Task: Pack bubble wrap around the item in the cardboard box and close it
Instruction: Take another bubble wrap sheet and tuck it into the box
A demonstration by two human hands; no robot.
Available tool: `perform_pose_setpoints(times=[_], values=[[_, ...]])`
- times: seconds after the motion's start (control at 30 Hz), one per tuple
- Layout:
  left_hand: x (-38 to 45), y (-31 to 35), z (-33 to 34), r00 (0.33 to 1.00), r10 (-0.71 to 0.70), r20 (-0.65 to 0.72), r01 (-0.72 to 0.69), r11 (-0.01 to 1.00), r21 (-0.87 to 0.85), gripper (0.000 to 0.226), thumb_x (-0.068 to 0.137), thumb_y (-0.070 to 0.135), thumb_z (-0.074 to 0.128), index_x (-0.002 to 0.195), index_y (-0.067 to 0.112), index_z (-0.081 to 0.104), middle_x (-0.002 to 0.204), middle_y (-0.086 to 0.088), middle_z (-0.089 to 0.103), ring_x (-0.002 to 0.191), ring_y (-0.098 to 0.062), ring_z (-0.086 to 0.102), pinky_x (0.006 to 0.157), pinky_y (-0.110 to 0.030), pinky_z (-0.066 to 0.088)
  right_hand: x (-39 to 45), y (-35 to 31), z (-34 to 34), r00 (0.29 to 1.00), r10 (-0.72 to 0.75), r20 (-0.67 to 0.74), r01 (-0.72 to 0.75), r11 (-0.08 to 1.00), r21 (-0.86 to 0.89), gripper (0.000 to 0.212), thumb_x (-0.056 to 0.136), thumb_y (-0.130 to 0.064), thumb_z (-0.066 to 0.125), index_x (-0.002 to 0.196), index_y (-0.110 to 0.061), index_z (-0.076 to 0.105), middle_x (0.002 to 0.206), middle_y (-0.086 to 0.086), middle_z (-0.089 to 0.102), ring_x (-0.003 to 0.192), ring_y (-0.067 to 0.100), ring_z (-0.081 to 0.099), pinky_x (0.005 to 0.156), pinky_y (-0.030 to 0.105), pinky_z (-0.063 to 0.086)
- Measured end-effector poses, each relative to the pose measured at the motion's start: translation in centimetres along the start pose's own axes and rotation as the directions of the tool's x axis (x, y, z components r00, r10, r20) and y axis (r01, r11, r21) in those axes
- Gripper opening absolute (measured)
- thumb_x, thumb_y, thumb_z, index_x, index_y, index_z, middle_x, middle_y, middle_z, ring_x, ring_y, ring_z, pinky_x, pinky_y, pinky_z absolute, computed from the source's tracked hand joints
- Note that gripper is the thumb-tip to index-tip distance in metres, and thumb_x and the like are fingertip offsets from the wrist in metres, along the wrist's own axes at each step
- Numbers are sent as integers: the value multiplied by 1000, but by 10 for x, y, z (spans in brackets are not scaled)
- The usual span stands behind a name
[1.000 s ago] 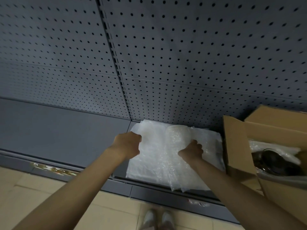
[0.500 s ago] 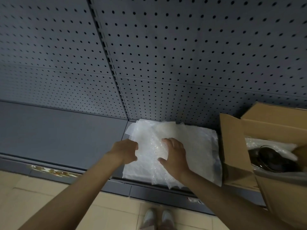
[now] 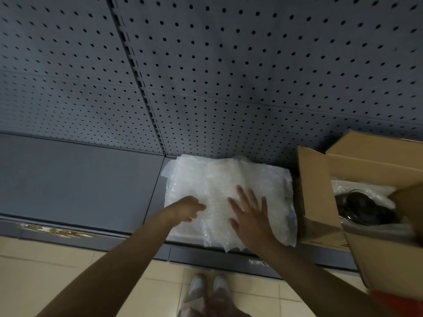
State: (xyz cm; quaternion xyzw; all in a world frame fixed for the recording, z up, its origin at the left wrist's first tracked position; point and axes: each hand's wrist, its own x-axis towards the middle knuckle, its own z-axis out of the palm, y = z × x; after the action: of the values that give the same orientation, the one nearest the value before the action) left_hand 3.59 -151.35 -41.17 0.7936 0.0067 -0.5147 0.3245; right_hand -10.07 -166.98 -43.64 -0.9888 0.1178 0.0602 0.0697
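Note:
A stack of white bubble wrap sheets lies on the grey shelf, against the pegboard. My right hand rests flat on the top sheet, fingers spread. My left hand pinches the left edge of that sheet with curled fingers. To the right stands an open cardboard box, flaps up. Inside it lies a dark round item on some bubble wrap.
A grey pegboard wall rises behind the shelf. Beige floor tiles and my two shoes show below the shelf's front edge. The shelf left of the sheets is bare grey metal.
My right hand let go of the folded sheet and opened flat on top of the stack. My left hand dropped lower along the sheet's left edge.

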Motion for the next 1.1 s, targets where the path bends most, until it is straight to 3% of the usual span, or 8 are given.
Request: perform_pose_setpoints(times=[0.1,0.37,0.5,0.6,0.7,0.87,0.97,1.1], values=[[10,4,11,1000,21,-12,-23,971,-240,62,93,25,63,143,2,36,138,-13,50,121,-27,53,100,-35,44,-5,3,2,941,271,201,-305,938,166,67,98,-47,36,152,-33,0,160,5,-19,144,37,15,112,50,31],[30,19,32,989,99,111,-29,860,-510,47,78,31,78,117,7,67,120,-11,70,116,-30,63,107,-42,45,-12,4,-2,937,259,234,-317,911,262,72,96,-53,32,150,-34,-11,160,0,-19,142,33,20,113,48,28],[33,21,38,989,111,94,-44,845,-533,44,73,25,82,112,7,71,113,-12,72,110,-31,66,105,-42,47,-14,9,-1,942,265,207,-322,888,328,69,97,-53,32,151,-37,-7,161,-2,-17,143,31,19,115,46,25],[30,16,37,988,155,13,-119,807,-578,66,65,24,86,123,9,59,117,-13,70,106,-30,68,94,-40,53,-19,13,-6,940,281,194,-338,841,423,66,98,-49,34,152,-36,-3,161,-3,-11,143,28,19,115,44,24],[18,13,31,946,322,20,-246,760,-601,55,75,13,80,125,11,58,118,-12,70,108,-27,68,95,-43,52,-19,15,-15,930,314,191,-367,788,493,63,98,-45,37,152,-31,8,162,-2,-2,143,27,20,117,42,23],[6,13,26,903,427,47,-321,744,-586,57,77,25,80,129,16,57,122,-6,69,117,-25,63,106,-46,42,-20,-4,-41,961,197,-193,-94,891,443,47,93,-27,52,138,-16,43,143,4,35,127,20,39,109,38,38],[5,15,25,941,330,72,-239,801,-550,82,68,56,79,131,12,52,121,-3,67,115,-22,59,108,-45,38,-11,-33,-52,977,201,72,-197,718,668,60,93,-41,53,145,-24,29,143,2,33,128,20,36,108,33,36],[0,17,29,972,234,-6,-194,787,-585,59,91,52,55,134,14,46,118,-12,62,100,-27,59,99,-42,47,11,-48,-41,938,237,252,-344,582,737,81,84,-56,56,148,-22,21,150,3,30,137,24,32,113,42,34]])
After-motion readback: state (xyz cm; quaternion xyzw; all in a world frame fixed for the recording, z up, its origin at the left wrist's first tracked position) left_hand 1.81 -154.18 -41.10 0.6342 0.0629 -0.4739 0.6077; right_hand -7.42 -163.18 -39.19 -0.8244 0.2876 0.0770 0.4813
